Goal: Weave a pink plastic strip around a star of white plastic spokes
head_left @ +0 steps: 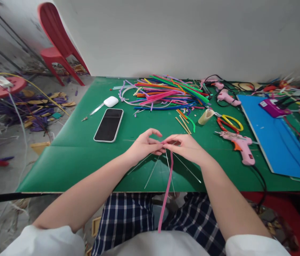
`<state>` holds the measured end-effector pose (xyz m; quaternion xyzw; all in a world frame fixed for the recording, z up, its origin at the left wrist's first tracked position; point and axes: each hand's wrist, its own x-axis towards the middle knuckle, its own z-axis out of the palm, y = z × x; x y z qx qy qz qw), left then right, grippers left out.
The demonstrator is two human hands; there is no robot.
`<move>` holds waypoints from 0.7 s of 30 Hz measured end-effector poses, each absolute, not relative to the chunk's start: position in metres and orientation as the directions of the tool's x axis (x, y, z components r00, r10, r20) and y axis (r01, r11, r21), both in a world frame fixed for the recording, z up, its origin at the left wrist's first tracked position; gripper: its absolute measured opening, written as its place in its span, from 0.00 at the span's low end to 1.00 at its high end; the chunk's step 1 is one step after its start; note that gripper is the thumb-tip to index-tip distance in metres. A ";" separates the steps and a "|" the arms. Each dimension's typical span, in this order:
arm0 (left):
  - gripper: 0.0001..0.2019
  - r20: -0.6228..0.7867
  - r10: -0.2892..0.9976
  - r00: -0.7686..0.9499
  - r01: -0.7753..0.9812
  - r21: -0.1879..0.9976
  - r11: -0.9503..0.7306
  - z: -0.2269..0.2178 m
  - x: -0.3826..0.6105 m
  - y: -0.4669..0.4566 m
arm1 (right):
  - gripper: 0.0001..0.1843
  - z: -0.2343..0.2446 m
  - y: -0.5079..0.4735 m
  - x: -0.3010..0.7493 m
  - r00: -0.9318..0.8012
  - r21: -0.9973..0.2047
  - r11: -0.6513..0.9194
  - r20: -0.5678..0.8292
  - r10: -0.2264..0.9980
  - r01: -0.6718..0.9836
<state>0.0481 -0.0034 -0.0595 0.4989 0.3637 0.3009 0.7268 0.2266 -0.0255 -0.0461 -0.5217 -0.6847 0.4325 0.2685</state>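
Note:
Both hands meet above the front of the green table, fingertips close together. My left hand (147, 143) pinches at the hub of several thin pale wires, which fan out toward me. A pink pipe cleaner (170, 177) hangs from the same spot down past the table edge to my lap. My right hand (183, 146) has its thumb and fingers closed on the pink pipe cleaner near that hub. One of the thin wires (187, 168) sticks out below the right hand. The exact joint is hidden by the fingers.
A phone (109, 125) and white earbud case (111, 102) lie left. Behind is a pile of colourful pipe cleaners (165, 93). To the right are scissors (231, 122), a pink glue gun (241, 146) with a cord, a beige tube (206, 117) and a blue board (274, 138).

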 end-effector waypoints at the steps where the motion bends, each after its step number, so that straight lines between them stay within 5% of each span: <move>1: 0.17 -0.234 0.786 0.572 -0.076 0.939 0.335 -0.058 0.047 -0.003 | 0.09 -0.046 -0.026 0.226 -0.300 -0.860 0.093 -0.072 0.951 0.502; 11: 0.24 -0.216 0.752 0.622 -0.099 0.932 0.349 -0.053 0.043 -0.003 | 0.06 -0.045 -0.025 0.222 -0.189 -0.866 0.124 0.035 0.981 0.484; 21: 0.09 0.139 0.929 0.342 0.075 0.982 -0.174 -0.064 0.049 -0.010 | 0.08 -0.052 -0.021 0.216 -0.045 -0.965 0.005 -0.007 0.999 0.261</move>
